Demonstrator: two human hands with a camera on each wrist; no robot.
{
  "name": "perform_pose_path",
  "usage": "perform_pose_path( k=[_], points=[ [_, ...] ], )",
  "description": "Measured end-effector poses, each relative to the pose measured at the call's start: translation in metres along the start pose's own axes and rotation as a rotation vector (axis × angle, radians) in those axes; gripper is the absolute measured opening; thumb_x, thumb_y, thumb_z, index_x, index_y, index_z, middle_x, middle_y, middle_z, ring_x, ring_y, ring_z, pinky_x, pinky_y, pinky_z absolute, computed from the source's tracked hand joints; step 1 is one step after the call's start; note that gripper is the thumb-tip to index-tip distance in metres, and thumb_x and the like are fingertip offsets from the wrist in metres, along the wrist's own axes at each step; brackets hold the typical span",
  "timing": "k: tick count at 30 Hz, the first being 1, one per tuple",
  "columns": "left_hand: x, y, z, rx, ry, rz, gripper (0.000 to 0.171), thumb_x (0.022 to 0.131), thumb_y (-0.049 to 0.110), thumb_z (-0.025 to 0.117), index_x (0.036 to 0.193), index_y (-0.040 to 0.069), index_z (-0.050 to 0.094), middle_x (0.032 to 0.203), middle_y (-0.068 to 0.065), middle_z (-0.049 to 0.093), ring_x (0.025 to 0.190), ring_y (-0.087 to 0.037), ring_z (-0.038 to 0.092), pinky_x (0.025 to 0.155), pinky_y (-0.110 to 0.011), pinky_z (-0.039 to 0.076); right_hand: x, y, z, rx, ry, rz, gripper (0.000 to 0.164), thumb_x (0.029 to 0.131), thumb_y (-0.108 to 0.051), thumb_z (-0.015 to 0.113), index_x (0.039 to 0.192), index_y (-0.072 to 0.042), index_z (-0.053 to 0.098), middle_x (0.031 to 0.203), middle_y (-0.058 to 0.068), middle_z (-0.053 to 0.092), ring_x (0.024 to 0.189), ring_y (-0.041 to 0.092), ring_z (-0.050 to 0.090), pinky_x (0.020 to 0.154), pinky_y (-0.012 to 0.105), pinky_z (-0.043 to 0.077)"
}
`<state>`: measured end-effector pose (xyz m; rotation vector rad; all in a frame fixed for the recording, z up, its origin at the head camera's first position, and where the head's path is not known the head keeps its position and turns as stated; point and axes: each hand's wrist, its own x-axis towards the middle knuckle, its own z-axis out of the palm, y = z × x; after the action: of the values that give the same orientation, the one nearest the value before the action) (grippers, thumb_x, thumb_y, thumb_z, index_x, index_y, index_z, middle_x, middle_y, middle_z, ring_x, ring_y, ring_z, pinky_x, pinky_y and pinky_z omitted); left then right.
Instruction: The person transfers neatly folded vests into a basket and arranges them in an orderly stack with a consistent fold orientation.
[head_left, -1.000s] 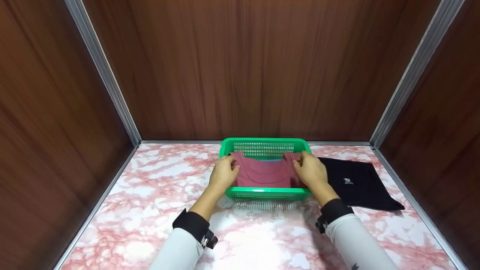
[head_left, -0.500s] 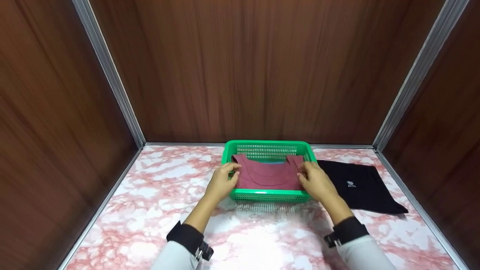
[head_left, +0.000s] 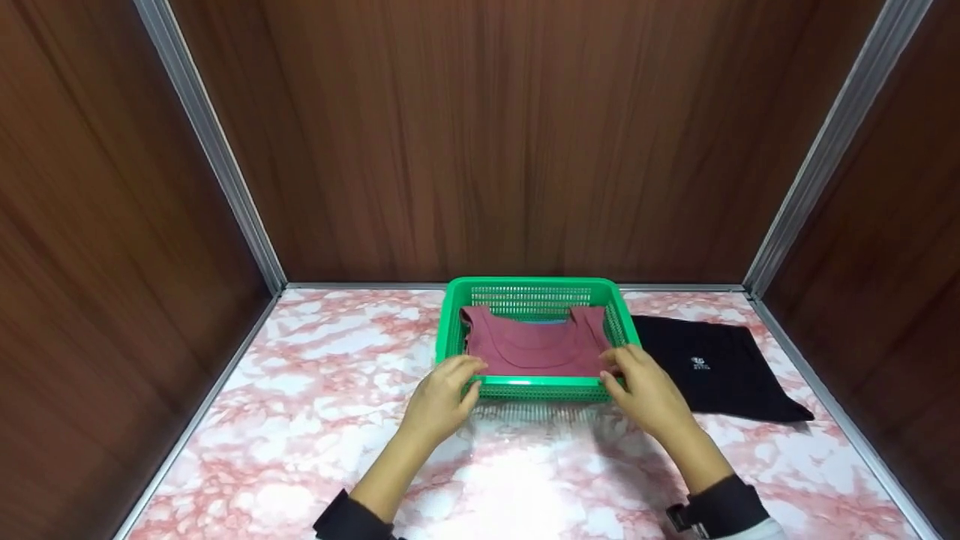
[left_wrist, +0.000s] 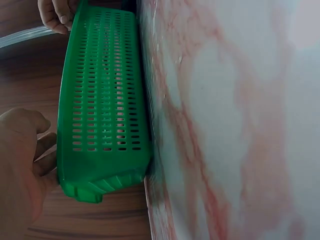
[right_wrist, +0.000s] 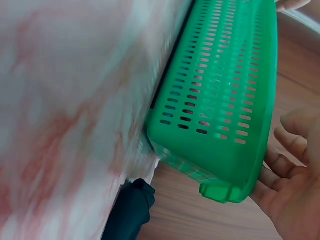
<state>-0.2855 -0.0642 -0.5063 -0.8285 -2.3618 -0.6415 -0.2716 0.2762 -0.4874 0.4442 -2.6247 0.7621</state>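
A folded dusty-red sleeveless top [head_left: 532,349] with a scooped neckline lies in a green plastic basket [head_left: 544,382]. My left hand [head_left: 441,400] is at the basket's near left corner, fingers over the rim and thumb held apart. At the near right corner my right hand [head_left: 651,391] has its fingers bent loosely over the rim. In both wrist views the thumbs stand off the basket's front wall, and the fingertips are partly hidden behind its edge. Neither hand grips the top.
A black folded garment [head_left: 712,367] with a small white print lies right of the basket. Behind stands a brown wood-grain wall [head_left: 495,150]. The table [head_left: 322,420] has a pink and white marble pattern.
Both hands have let go of the top's shoulders and drawn back toward me to the basket's near corners. The top now lies in the basket untouched.
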Motion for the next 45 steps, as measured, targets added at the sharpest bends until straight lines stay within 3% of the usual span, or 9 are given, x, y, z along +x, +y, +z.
perform_pose_path(
  k=[6,15,19,28,36,45],
  points=[
    [-0.009,0.010,-0.006,0.049,-0.012,0.025,0.028,0.091,0.014,0.065,0.119,0.013,0.065,0.120,0.000,0.063,0.112,-0.014,0.059,0.097,-0.025,0.048,-0.012,-0.004,-0.001,-0.042,0.033,-0.052,0.023,0.092,-0.023,0.065,0.114,-0.016,0.063,0.108,0.000,0.059,0.099,0.016,0.058,0.079,0.038,0.051],
    [-0.018,0.031,-0.007,0.097,0.073,0.095,0.026,0.085,0.013,0.070,0.111,0.014,0.069,0.112,0.001,0.066,0.106,-0.015,0.061,0.094,-0.030,0.050,-0.024,-0.016,0.005,-0.098,0.078,-0.150,0.025,0.088,-0.021,0.070,0.111,-0.015,0.065,0.109,-0.003,0.058,0.099,0.016,0.058,0.082,0.041,0.051],
    [-0.021,0.040,-0.002,0.091,0.049,0.104,0.025,0.084,0.014,0.070,0.109,0.015,0.070,0.112,0.002,0.067,0.106,-0.014,0.061,0.095,-0.029,0.049,-0.029,-0.022,0.007,-0.108,0.079,-0.181,0.025,0.088,-0.024,0.069,0.112,-0.016,0.064,0.112,-0.004,0.058,0.101,0.015,0.058,0.084,0.041,0.050],
    [-0.025,0.067,0.017,0.105,-0.083,0.139,0.025,0.084,0.022,0.071,0.109,0.020,0.069,0.114,0.004,0.066,0.106,-0.013,0.061,0.092,-0.031,0.051,-0.045,-0.019,0.002,-0.104,0.126,-0.254,0.025,0.083,-0.018,0.073,0.107,-0.014,0.067,0.109,-0.001,0.061,0.102,0.015,0.057,0.088,0.040,0.047],
    [-0.020,0.095,0.039,0.137,-0.239,0.166,0.026,0.088,0.031,0.067,0.114,0.027,0.066,0.119,0.010,0.064,0.110,-0.009,0.058,0.092,-0.030,0.049,-0.054,0.005,-0.010,-0.105,0.074,-0.116,0.026,0.082,-0.020,0.074,0.107,-0.014,0.069,0.108,-0.002,0.062,0.104,0.022,0.057,0.089,0.046,0.045],
    [-0.002,0.124,0.066,0.189,-0.438,0.167,0.029,0.089,0.038,0.063,0.118,0.034,0.063,0.129,0.011,0.058,0.116,-0.010,0.055,0.093,-0.032,0.049,-0.062,0.044,-0.020,-0.094,-0.013,0.088,0.030,0.081,-0.017,0.073,0.109,-0.008,0.068,0.112,0.012,0.062,0.108,0.037,0.058,0.090,0.056,0.044]
  ],
)
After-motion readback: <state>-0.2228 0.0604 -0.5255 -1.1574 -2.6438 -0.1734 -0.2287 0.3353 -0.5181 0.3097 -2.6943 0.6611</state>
